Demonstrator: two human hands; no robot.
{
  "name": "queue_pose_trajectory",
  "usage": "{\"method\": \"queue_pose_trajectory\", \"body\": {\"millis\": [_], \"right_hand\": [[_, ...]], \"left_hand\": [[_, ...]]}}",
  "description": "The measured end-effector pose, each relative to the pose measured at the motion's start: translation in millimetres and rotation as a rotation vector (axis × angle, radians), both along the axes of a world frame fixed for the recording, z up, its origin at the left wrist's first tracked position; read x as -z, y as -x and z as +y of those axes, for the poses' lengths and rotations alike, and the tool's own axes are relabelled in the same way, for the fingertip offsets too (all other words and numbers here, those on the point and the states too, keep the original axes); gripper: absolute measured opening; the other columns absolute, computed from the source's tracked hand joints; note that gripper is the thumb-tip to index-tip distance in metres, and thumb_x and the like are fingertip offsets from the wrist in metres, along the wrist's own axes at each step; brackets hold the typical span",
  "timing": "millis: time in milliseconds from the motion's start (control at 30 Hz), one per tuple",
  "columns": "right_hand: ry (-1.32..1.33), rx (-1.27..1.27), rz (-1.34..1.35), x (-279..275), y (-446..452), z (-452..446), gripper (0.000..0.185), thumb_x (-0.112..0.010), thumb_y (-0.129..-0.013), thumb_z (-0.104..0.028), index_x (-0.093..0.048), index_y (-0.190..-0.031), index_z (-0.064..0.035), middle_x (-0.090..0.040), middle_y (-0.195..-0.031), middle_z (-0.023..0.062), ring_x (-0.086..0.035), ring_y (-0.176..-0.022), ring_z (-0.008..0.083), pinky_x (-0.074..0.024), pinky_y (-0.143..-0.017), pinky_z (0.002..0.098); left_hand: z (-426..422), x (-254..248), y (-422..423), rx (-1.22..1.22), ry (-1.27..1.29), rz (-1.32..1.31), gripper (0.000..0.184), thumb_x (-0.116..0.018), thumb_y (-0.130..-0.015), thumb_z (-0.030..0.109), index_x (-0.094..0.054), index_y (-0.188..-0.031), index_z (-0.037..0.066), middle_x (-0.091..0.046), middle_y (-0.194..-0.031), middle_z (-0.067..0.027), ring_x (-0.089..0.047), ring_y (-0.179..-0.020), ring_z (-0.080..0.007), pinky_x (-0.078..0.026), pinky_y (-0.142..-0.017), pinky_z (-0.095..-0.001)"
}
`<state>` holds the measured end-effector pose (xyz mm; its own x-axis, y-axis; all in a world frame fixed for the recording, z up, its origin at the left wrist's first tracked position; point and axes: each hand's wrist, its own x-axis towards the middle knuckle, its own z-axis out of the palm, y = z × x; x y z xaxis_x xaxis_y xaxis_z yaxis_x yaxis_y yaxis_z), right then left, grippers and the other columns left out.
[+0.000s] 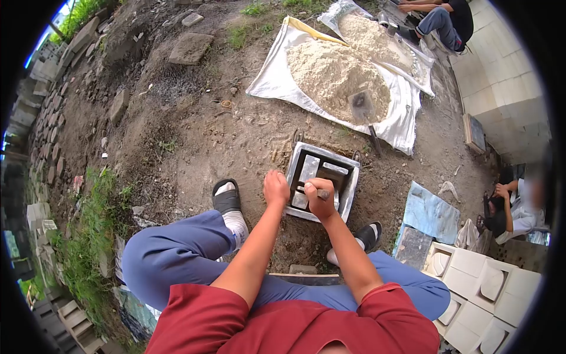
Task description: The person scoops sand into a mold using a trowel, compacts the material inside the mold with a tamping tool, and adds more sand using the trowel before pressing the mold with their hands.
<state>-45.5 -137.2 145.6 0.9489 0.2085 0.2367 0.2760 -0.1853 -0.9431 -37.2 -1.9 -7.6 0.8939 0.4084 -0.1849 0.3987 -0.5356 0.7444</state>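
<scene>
A square metal mould [351, 195] with raised blocks inside stands on the soil between my feet. My left hand [276, 188] rests at the mould's left edge, its fingers close together; whether it grips the rim is hidden. Over the mould's lower middle, my right hand [319, 199] is closed round a short tool with a rounded handle end [323, 193]. The tool's far end is hard to make out among the blocks. Wire loops stick up at the mould's far corners.
Beyond the mould, pale sandy powder [336, 74] lies on white sacks [274, 82], with a trowel [362, 106] on it. One person [443, 26] sits at the top right, another [519, 206] at the right. Pale moulded blocks [471, 277] and a blue sheet [431, 211] lie at the lower right.
</scene>
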Motion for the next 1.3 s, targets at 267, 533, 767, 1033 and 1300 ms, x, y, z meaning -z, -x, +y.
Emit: {"method": "queue_pose_trajectory", "body": {"millis": [267, 533, 767, 1033, 1300], "right_hand": [[-0.058, 0.001, -0.177, 47, 10, 0, 0.030, -0.057, -0.090, -0.010, -0.046, -0.064, 0.0004, -0.041, -0.058, 0.0150, -0.044, -0.050, 0.0307, -0.0365, -0.053, 0.0411], [-0.087, 0.047, -0.018, -7, -2, 10, 0.033, -0.059, -0.092, -0.009, -0.043, -0.066, 0.0026, -0.033, -0.059, 0.0142, -0.036, -0.050, 0.0234, -0.0327, -0.051, 0.0394], [0.011, 0.000, 0.038, 43, 6, -3, 0.031, -0.056, -0.091, -0.011, -0.043, -0.066, 0.0013, -0.036, -0.059, 0.0155, -0.038, -0.050, 0.0281, -0.0341, -0.051, 0.0415], [-0.104, 0.070, 0.081, 21, 0, -2, 0.037, -0.057, -0.095, -0.013, -0.040, -0.065, 0.0012, -0.035, -0.057, 0.0087, -0.037, -0.052, 0.0157, -0.0317, -0.051, 0.0382], [-0.068, -0.015, -0.003, 38, 9, -10, 0.034, -0.054, -0.094, -0.010, -0.042, -0.064, -0.0003, -0.035, -0.057, 0.0095, -0.037, -0.051, 0.0177, -0.0328, -0.051, 0.0379]], "left_hand": [[-2, 18, 2, -0.029, -0.026, -0.082, 0.041, -0.035, -0.101, 0.029, -0.067, -0.106, 0.003, -0.064, -0.121, -0.0223, -0.056, -0.118, -0.0427, -0.042, -0.106, -0.0504], [6, 11, 0, 0.090, 0.046, 0.026, 0.043, -0.036, -0.101, 0.031, -0.067, -0.110, 0.002, -0.062, -0.133, -0.0230, -0.053, -0.127, -0.0436, -0.041, -0.110, -0.0521], [3, 2, 3, 0.032, 0.031, 0.003, 0.040, -0.038, -0.100, 0.029, -0.067, -0.108, 0.004, -0.065, -0.123, -0.0199, -0.056, -0.120, -0.0412, -0.043, -0.106, -0.0508], [1, 10, 1, 0.021, -0.001, -0.044, 0.044, -0.036, -0.100, 0.031, -0.070, -0.107, 0.003, -0.067, -0.115, -0.0246, -0.059, -0.113, -0.0442, -0.044, -0.102, -0.0522], [1, -3, 4, 0.019, 0.005, 0.040, 0.040, -0.038, -0.101, 0.032, -0.066, -0.106, 0.005, -0.065, -0.120, -0.0204, -0.057, -0.117, -0.0421, -0.044, -0.103, -0.0530]]}}
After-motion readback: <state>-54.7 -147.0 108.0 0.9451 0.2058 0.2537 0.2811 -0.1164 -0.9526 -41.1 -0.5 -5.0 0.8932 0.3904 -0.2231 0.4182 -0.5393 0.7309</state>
